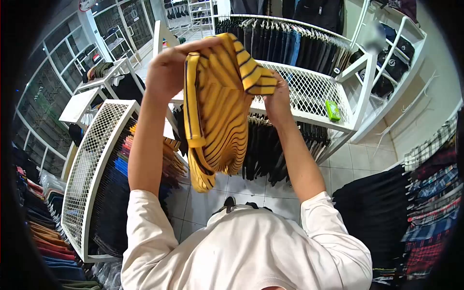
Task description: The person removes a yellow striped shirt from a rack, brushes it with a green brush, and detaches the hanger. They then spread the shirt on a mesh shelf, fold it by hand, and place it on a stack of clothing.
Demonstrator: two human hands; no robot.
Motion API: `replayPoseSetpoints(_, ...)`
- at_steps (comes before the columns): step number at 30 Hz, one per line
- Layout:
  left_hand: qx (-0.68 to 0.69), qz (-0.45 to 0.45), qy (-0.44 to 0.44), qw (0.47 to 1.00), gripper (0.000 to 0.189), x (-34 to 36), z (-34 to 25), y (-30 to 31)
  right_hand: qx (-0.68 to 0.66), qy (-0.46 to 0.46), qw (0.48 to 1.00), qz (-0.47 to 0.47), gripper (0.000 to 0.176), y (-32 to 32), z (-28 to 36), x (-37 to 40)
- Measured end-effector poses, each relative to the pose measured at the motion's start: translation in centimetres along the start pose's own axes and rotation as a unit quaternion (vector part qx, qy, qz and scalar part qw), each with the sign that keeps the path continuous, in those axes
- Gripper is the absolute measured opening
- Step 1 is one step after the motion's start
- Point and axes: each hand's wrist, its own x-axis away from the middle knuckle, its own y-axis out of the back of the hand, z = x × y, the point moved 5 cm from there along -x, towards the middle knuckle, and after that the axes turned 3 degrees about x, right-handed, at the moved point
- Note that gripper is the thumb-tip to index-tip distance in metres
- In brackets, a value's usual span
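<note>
Closest to the lens is the person's white top (246, 251), filling the near bottom edge, with both bare forearms rising from its short sleeves. The left hand (169, 67) is raised high at centre-left, its fingers closed over the upper edge of a yellow shirt with dark stripes (217, 106). The right hand (278, 99) sits a little lower on the right and is clamped on the shirt's right edge, just under a folded striped part. The shirt hangs between the two hands in mid-air, bunched and folded over itself, and its lower end dangles above the pale tiled floor (357, 159). Just behind it, on the far right, stands a white mesh-topped rack (309, 92) with a small green object (332, 110) lying near its right edge and dark trousers (261, 150) hanging in a row beneath. Farther back a long rail of dark and blue garments (290, 43) runs across. On the left a second white mesh rack (92, 159) curves toward the near side, with colourful clothes (38, 227) packed along the near left edge. Plaid shirts (430, 193) hang at the near right.
</note>
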Motion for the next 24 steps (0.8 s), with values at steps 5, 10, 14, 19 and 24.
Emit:
replayPoseSetpoints(5,-0.243,-0.167,0.029,0.955,0.059,1.6,1.6,5.4,0.181,0.065,0.98,0.054,0.018,-1.4,3.6,-1.4)
replayPoseSetpoints(10,-0.256,-0.186,0.226,0.922,0.051,2.0,9.8,7.5,0.133,0.1,0.982,0.093,0.016,-1.3,4.6,-0.9)
replayPoseSetpoints(14,-0.074,-0.176,0.156,0.969,0.025,-1.1,11.6,3.0,0.166,0.115,0.978,0.046,0.017,1.7,5.7,0.8)
replayPoseSetpoints(19,-0.142,-0.114,0.091,0.979,0.022,-6.2,9.9,-0.8,0.373,0.068,0.925,0.024,0.031,4.9,5.4,4.7)
replayPoseSetpoints(24,-0.163,-0.077,0.053,0.982,0.022,-9.5,8.5,-1.9,0.413,-0.031,0.91,0.032,0.031,7.7,1.4,7.7)
